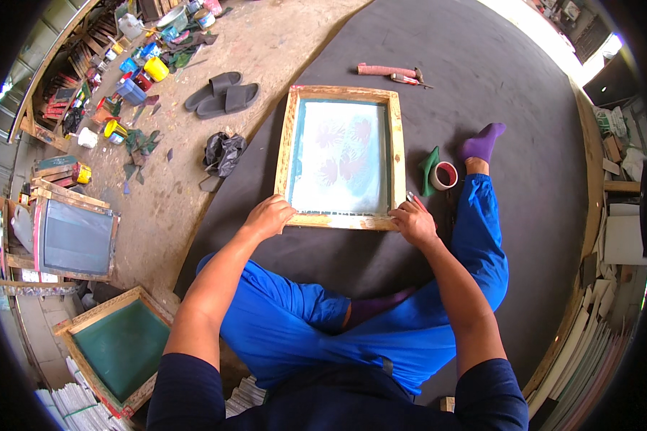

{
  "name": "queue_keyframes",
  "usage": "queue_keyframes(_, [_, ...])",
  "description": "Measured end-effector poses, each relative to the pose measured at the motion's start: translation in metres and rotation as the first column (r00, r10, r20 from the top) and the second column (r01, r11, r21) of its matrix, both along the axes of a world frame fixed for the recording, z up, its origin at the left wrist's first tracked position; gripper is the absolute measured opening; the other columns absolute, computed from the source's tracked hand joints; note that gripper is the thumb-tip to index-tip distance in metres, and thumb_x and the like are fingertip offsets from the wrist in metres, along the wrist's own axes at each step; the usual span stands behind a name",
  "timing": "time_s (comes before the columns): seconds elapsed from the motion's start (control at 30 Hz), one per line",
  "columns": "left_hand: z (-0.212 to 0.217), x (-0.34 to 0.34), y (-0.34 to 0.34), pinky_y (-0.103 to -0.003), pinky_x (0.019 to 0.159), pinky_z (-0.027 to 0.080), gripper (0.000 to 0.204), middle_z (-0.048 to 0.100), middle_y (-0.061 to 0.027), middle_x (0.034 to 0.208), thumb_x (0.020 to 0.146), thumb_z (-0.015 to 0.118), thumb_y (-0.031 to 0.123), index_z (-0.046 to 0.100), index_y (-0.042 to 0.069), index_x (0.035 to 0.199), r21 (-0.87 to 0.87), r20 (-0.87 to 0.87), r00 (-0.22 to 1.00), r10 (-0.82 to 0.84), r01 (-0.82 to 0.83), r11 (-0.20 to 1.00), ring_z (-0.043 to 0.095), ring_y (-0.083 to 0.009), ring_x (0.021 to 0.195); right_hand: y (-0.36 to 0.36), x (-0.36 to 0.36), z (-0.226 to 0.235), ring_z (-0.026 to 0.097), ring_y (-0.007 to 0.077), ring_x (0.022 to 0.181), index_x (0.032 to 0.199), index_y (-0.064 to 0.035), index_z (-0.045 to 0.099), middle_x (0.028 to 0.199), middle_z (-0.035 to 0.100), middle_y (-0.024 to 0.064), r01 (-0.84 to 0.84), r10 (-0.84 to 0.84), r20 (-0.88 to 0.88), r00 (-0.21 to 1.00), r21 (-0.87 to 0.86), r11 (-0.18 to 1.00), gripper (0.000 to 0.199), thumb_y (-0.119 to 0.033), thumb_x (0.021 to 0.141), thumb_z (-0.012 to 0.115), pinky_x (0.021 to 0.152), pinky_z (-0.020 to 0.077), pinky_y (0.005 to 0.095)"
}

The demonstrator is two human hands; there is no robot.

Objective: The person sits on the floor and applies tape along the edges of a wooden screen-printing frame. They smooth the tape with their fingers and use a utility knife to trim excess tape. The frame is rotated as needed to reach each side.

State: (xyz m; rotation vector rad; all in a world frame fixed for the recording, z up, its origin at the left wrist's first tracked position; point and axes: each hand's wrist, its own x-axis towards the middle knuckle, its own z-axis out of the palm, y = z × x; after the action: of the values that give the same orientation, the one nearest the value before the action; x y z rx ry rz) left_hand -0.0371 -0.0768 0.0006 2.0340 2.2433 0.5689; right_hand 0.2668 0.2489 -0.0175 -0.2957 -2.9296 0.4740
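Seated cross-legged on a dark floor cloth [525,179], I press both hands on the near rail of a wooden printing screen frame [343,158] lying flat before my knees; my left hand [268,217] lies palm-down on the near left corner, fingers curled over the wood but not closed around it; my right hand [413,221] rests on the near right corner, fingers bent against the rail, a small pink object [412,197] by its fingertips, and I cannot tell whether it is held; the mesh shows faint purple leaf shapes; just right of the frame stand a red-filled paint cup [444,174] and a green rag [429,169]; beyond the frame's far edge lies a pink-handled tool [388,70]; a pair of grey sandals [221,93] sits on the concrete to the left.
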Motion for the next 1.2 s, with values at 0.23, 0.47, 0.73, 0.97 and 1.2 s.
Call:
queue_keyframes(0.23, [-0.001,-0.001,-0.006,-0.037,0.089,0.056,0.022,0.069,-0.0051,0.092,0.07,0.079,0.005,0.073,0.007,0.091,0.021,-0.039,0.999,-0.034,0.035,0.999,0.065,-0.025,0.098,-0.002,0.003,0.003,0.071,0.025,0.095,0.096,-0.018,0.081,0.097,0.072,0.0014,0.008,-0.008,-0.063,0.998,0.0,1.0,0.014,-0.018,0.087,0.07,0.083,0.0589,0.0402])
queue_keyframes(0.47, [-0.009,-0.004,-0.01,-0.035,0.092,0.055,0.033,0.066,-0.0038,0.092,0.062,0.082,0.005,0.072,0.008,0.094,0.048,-0.078,0.995,-0.057,0.061,0.997,0.064,-0.0245,0.1,-0.006,0.01,0.0,0.072,0.0235,0.087,0.094,-0.0203,0.081,0.097,0.073,-0.0023,0.002,0.005,-0.091,0.996,0.08,0.997,0.016,-0.016,0.086,0.067,0.078,0.0597,0.0397])
queue_keyframes(0.73, [0.001,0.001,-0.005,-0.038,0.097,0.053,0.023,0.066,-0.0076,0.089,0.068,0.075,0.004,0.073,0.004,0.091,-0.029,-0.106,0.989,-0.1,0.097,0.995,0.065,-0.026,0.098,-0.015,0.021,-0.007,0.07,0.0205,0.09,0.108,-0.0221,0.077,0.108,0.07,-0.006,0.026,-0.008,-0.084,0.996,0.213,0.977,0.023,-0.017,0.087,0.067,0.078,0.0586,0.0388])
queue_keyframes(0.97, [-0.004,0.005,-0.008,-0.04,0.106,0.05,0.016,0.068,-0.0075,0.092,0.078,0.069,0.007,0.073,0.003,0.092,-0.131,-0.203,0.971,-0.128,0.102,0.986,0.065,-0.0263,0.102,-0.032,0.038,-0.005,0.065,0.0237,0.097,0.133,-0.0228,0.065,0.135,0.057,-0.0042,0.02,-0.039,0.065,0.997,0.27,0.963,0.04,-0.031,0.094,0.067,0.076,0.057,0.0444])
queue_keyframes(1.2, [0.012,0.02,-0.019,-0.046,0.12,0.037,0.026,0.071,-0.0071,0.102,0.093,0.067,0.024,0.076,0.001,0.103,-0.211,-0.437,0.885,-0.161,0.073,0.975,0.061,-0.0241,0.119,-0.036,0.045,-0.001,0.063,0.0275,0.107,0.141,-0.0224,0.058,0.145,0.052,-0.002,0.017,-0.068,0.132,0.989,0.353,0.936,0.049,-0.037,0.095,0.067,0.076,0.0555,0.0467])
